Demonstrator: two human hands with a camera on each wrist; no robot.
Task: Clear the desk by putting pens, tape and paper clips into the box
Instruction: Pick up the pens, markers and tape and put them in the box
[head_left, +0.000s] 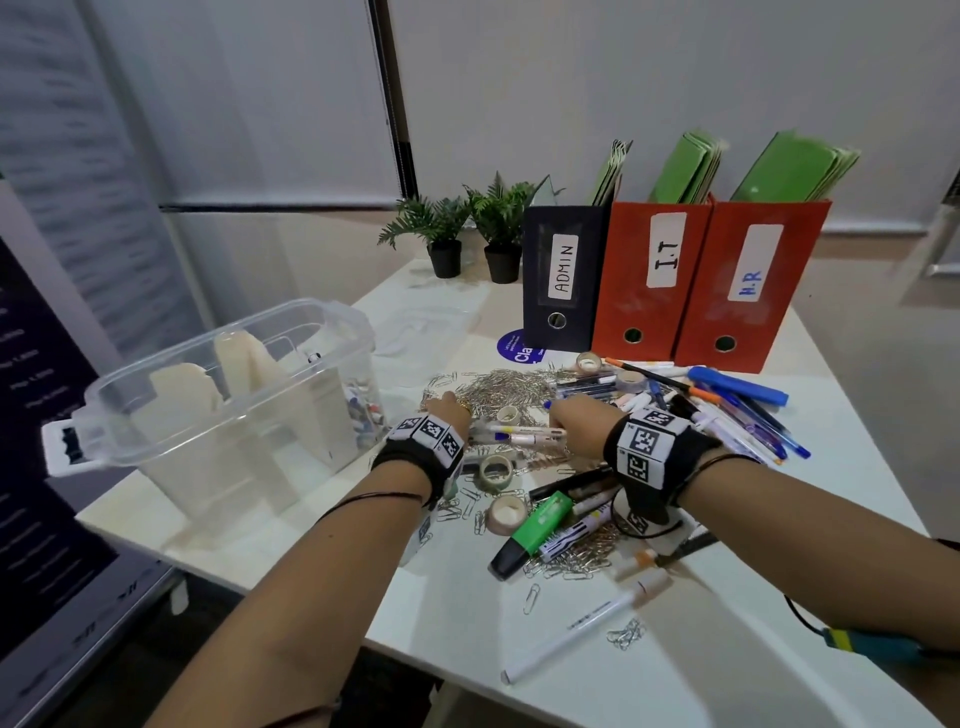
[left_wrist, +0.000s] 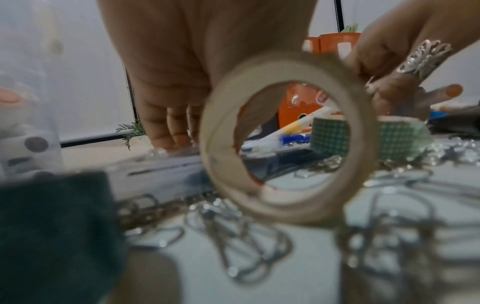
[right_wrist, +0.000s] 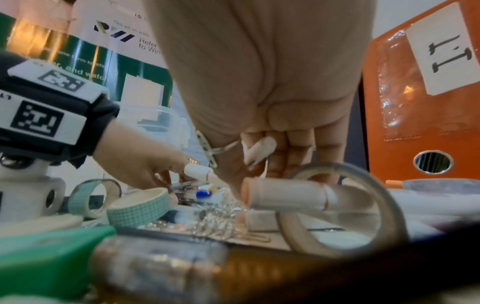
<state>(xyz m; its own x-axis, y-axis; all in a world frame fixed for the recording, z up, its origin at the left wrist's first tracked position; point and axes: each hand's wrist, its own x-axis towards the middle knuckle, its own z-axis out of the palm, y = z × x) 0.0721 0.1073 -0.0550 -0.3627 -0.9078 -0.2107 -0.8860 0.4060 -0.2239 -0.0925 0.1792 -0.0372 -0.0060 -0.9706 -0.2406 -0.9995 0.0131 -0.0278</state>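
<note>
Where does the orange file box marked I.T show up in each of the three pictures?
Head: orange I.T box, upper right, at the desk's back.
Left wrist: centre, seen through the tape roll.
Right wrist: right edge.
Shared landmark: the paper clips.

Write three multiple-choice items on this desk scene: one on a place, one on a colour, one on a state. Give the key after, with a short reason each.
1. Where does the clear plastic box stand?
A. on the desk's left part
B. behind the file boxes
C. on the floor

2. What colour is the file box marked ADMIN?
A. orange
B. dark navy
C. green

3. How is the clear plastic box now?
A. lid shut
C. tipped on its side
B. open on top, upright

Key: 1 A, it stands left of the paper clips; 2 B, dark beside the orange I.T box; 3 B, its rim shows no lid.
</note>
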